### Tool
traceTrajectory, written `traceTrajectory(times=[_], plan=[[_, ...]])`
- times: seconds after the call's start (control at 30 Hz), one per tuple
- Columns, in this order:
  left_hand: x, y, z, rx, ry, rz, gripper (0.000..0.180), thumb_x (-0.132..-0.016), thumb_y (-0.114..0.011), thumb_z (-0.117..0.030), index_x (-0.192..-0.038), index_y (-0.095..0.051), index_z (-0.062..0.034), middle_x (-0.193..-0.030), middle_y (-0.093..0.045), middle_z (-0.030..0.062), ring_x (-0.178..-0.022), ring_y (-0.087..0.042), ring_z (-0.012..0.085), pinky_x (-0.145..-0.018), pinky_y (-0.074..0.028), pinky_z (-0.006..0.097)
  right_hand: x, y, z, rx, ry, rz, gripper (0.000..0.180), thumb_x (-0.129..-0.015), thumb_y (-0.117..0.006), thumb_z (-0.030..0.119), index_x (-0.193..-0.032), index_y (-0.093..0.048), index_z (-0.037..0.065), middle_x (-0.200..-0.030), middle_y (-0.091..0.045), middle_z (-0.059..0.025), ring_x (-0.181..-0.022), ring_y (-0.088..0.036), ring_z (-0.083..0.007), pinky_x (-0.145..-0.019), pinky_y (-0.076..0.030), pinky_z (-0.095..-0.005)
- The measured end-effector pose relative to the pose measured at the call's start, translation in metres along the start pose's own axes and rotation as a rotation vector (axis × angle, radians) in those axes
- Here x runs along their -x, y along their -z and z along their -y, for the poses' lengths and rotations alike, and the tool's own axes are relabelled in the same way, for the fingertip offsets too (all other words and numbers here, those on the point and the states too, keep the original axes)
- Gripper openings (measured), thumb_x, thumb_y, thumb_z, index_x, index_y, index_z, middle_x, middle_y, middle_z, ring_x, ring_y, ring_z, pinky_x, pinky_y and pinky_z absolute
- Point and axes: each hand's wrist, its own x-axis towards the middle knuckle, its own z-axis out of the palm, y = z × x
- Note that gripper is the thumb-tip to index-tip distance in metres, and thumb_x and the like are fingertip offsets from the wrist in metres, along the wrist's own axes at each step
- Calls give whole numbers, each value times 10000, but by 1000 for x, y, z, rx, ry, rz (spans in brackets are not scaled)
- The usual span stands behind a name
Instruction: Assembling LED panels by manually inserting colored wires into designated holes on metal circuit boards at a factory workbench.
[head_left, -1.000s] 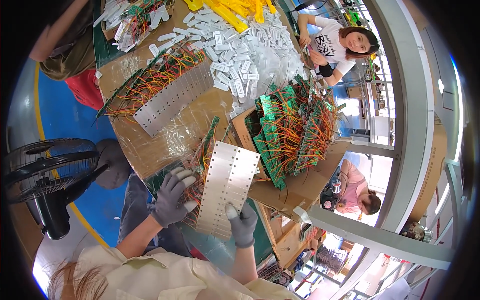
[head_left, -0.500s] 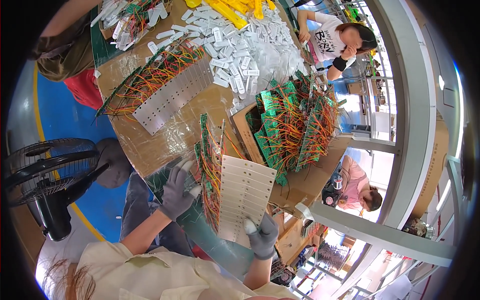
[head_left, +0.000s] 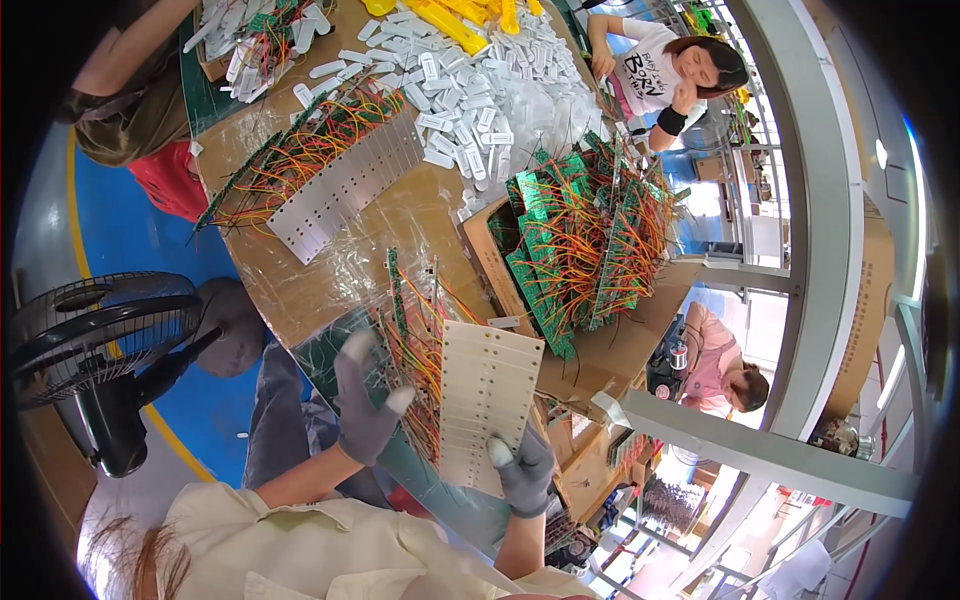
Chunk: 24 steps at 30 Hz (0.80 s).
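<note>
A table [head_left: 420,215] filled the far scene. Near its edge, the stack of pale strips [head_left: 490,400] stood gripped between the right hand [head_left: 522,470] and left hand [head_left: 368,405], its wired boards [head_left: 415,350] partly hidden.

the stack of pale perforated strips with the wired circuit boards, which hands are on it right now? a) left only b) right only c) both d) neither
c: the grey-gloved left hand presses the wired side of the stack of pale perforated strips, while the right hand grips its lower edge.
</note>
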Motion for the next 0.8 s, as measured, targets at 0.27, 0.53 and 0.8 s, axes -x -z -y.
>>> traceTrajectory(times=[0.27, 0.53, 0.8], plan=[[13, -2, -7, 207, 290, 503, 350, -865, -731, -218, -1167, -687, -46, -954, -725, 97, -813, -677, 129, -724, -536, 300, -4, -42, -24, -127, -57, 53, 260, -900, -726, 179, -1071, -705, -17, -838, -709, -107, -732, -646, -154, -687, -513, -312], [14, -18, -4, 2, 264, 381, 281, -847, -746, -232, -1077, -751, -71, -844, -743, 138, -721, -713, 158, -661, -536, 310, -8, -63, -10, 487, -5, -217, 172, -845, -733, 221, -911, -682, 71, -677, -639, -158, -558, -627, -348, -526, -490, -419], [11, -16, 11, 567, 505, 629, 301, -909, -723, -185, -1140, -719, 8, -1030, -732, 62, -938, -656, 106, -843, -531, 296, -5, -41, -28, -232, -170, -55, 334, -988, -628, 316, -1048, -702, -4, -785, -703, -74, -683, -637, -91, -603, -508, -292]])
